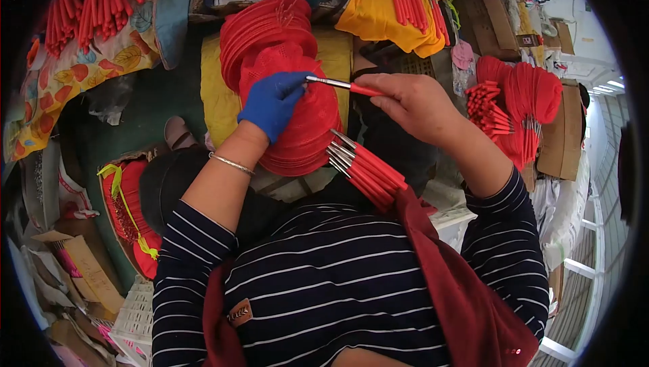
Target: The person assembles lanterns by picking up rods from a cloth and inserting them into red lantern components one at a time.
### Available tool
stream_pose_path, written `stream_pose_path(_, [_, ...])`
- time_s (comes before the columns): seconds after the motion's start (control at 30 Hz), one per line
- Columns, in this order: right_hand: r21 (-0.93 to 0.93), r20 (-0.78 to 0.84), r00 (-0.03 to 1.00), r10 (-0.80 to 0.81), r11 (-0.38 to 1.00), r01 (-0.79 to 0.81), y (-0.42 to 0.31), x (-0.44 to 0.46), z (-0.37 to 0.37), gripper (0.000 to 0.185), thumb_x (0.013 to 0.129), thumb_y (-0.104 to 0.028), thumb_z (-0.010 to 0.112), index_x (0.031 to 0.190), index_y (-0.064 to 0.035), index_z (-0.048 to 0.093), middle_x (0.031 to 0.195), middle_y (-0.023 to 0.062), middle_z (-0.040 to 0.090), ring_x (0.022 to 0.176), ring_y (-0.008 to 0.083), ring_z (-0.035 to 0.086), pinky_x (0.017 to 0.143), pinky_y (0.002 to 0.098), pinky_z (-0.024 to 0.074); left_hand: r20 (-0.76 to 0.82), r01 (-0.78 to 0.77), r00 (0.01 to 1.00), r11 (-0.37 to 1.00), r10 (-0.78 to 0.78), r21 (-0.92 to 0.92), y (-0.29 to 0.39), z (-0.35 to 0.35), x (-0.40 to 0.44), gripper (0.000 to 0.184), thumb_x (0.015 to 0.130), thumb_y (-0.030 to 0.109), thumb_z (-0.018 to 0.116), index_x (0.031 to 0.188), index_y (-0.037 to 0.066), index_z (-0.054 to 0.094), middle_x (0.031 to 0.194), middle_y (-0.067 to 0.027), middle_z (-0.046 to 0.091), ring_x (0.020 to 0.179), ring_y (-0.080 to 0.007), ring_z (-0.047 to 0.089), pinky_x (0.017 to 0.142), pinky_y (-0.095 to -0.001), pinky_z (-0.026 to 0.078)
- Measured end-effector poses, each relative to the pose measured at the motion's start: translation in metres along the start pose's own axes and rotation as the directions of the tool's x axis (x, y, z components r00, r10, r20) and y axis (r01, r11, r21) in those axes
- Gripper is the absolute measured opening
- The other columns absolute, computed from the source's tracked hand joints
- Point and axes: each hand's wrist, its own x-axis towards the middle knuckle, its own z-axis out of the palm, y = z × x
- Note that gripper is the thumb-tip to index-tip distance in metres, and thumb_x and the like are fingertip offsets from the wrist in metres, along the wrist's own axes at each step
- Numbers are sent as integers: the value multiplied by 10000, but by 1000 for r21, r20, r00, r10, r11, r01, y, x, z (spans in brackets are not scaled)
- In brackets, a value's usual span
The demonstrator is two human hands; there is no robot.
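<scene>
My left hand (272,103), in a blue glove, is closed at the silver tip of a red-handled metal rod (331,83). Its fingertips meet the tip; whether they also pinch something smaller is hidden. My right hand (416,103) is wrapped round the rod's red handle. The rod lies nearly level between both hands. Beneath the gloved hand is a stack of round, red, pleated mesh pieces (301,140), which look like folded lanterns. More of them (263,26) lean behind. A bundle of similar red-handled rods (368,171) sits against my lap, metal ends pointing up-left.
A yellow cloth (216,107) lies under the mesh stack. Red rods (412,5) rest on orange cloth at the back, others (94,12) on leaf-patterned cloth at upper left. Red mesh bundles and rods (517,93) stand at right. Cardboard boxes (91,265) fill the lower left.
</scene>
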Motion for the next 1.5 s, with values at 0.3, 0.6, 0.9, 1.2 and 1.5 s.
stream_pose_path(0.3, [493,16,982,190,853,-173,11,-7,27,313,851,-40,559,1164,-38,557,820,7,579,719,67,502,670,212,441,-27,18,999,998,-20,-65,4,-7,4,230,845,29,566,1060,67,640,911,-89,649,814,-136,609,735,-248,474])
stream_pose_path(0.6, [623,66,964,257,745,-241,14,-11,42,323,866,-37,545,1189,-35,540,847,-25,557,728,45,486,657,185,421,11,41,999,993,-40,-109,8,-5,5,267,842,33,538,1082,107,629,886,-128,640,794,-201,631,738,-282,490])
stream_pose_path(0.9, [-275,70,992,-101,954,116,-22,10,-18,236,756,-118,600,977,-37,601,794,149,627,742,282,629,596,362,493,50,-84,995,993,81,83,-1,11,-1,300,811,89,593,1109,126,600,982,-148,628,877,-297,611,764,-348,490])
stream_pose_path(1.2, [-340,469,879,-83,902,267,-42,20,-9,254,803,-174,549,1001,-18,577,901,188,627,849,304,631,687,387,508,307,76,949,997,-74,5,20,5,-4,522,778,89,623,1268,130,449,1066,-156,597,938,-295,601,812,-347,481])
stream_pose_path(1.5, [369,3,915,404,850,-377,143,59,-5,382,861,-243,561,1162,-9,543,1032,111,622,950,209,596,816,322,465,-240,36,962,805,133,592,11,-35,34,367,764,88,611,1129,125,581,1175,-117,537,1072,-319,503,898,-379,427])
